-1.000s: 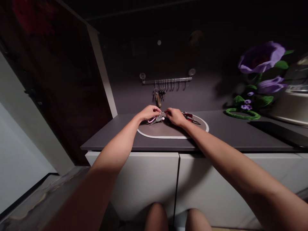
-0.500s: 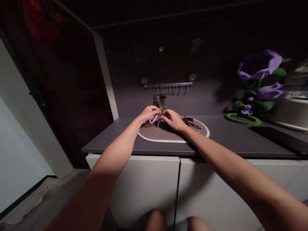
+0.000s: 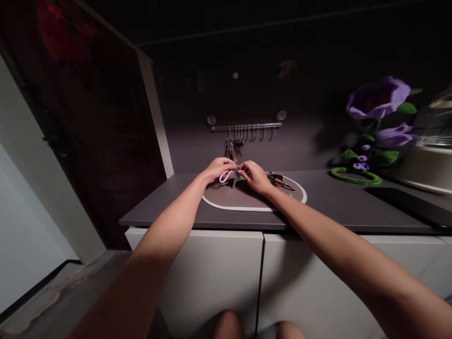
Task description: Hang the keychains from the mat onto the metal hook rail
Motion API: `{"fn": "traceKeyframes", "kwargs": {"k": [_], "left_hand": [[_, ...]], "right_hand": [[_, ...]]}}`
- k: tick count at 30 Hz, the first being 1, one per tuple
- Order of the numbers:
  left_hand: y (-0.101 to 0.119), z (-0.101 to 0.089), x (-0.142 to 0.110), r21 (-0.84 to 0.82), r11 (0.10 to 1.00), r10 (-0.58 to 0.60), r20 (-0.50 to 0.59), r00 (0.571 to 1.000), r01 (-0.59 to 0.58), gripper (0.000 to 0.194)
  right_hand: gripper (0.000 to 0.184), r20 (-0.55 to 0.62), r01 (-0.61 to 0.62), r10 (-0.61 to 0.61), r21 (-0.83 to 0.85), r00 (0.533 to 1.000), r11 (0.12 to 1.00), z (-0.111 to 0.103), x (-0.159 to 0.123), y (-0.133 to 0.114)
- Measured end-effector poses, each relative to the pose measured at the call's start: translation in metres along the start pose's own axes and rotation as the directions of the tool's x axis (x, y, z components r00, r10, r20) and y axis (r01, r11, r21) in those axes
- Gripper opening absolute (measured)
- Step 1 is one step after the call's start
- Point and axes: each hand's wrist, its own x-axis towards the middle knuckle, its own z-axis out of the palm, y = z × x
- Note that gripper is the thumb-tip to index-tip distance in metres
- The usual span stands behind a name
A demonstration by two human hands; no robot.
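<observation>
Both of my hands meet over an oval mat (image 3: pixel 254 200) with a pale rim on a dark countertop. My left hand (image 3: pixel 217 168) pinches a key bunch with a pink loop (image 3: pixel 226 175), held just above the mat. My right hand (image 3: pixel 254 175) is closed on the same bunch from the right, fingertips at its ring. A second key bunch with a red tag (image 3: pixel 278 179) lies on the mat just right of my right hand.
A hook rail (image 3: pixel 245 126) on the back wall carries one hanging set of keys (image 3: pixel 235 147). Purple artificial flowers (image 3: pixel 379 117) and a metal pot (image 3: pixel 431 155) stand at the right. White cabinet doors (image 3: pixel 219 273) are below; a dark door (image 3: pixel 81 127) is on the left.
The pink-loop key bunch has been lifted slightly off the mat between both hands. My view has shifted a little; the hands stay together at the same spot.
</observation>
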Motion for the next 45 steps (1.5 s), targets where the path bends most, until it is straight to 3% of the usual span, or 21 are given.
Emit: {"fn": "traceKeyframes", "kwargs": {"k": [7, 16, 27, 32, 35, 39, 45], "left_hand": [[-0.001, -0.001, 0.001, -0.119, 0.993, -0.024, 0.001, 1.000, 0.023, 0.027], [-0.006, 0.000, 0.002, -0.141, 0.990, 0.019, 0.081, 0.997, -0.007, 0.039], [-0.006, 0.007, -0.001, -0.091, 0.994, 0.076, 0.174, 0.982, -0.060, 0.042], [-0.007, 0.008, 0.002, -0.011, 0.991, 0.133, 0.075, 0.988, -0.132, 0.037], [-0.009, 0.008, 0.003, 0.094, 0.982, 0.163, -0.003, 0.987, -0.162, 0.028], [-0.011, 0.009, 0.004, 0.210, 0.970, 0.147, -0.087, 0.985, -0.126, 0.021], [-0.015, 0.010, 0.005, 0.412, 0.902, 0.184, -0.100, 0.978, -0.128, 0.017]], "right_hand": [[0.010, -0.088, -0.102, 0.103, 0.012, 0.991, 0.995, -0.003, 0.002, 0.000], [0.017, -0.142, -0.217, 0.251, 0.217, 0.958, 0.952, -0.005, 0.004, 0.003], [0.024, -0.009, -0.305, 0.398, 0.628, 0.917, 0.716, 0.002, 0.005, 0.010], [0.030, 0.044, -0.338, 0.489, 0.776, 0.871, 0.532, 0.000, 0.005, 0.008], [0.033, 0.047, -0.365, 0.563, 0.804, 0.825, 0.469, -0.003, 0.004, 0.005], [0.032, 0.041, -0.395, 0.648, 0.822, 0.760, 0.411, -0.007, 0.008, 0.006], [0.024, 0.025, -0.422, 0.681, 0.802, 0.731, 0.423, -0.018, 0.036, 0.013]]}}
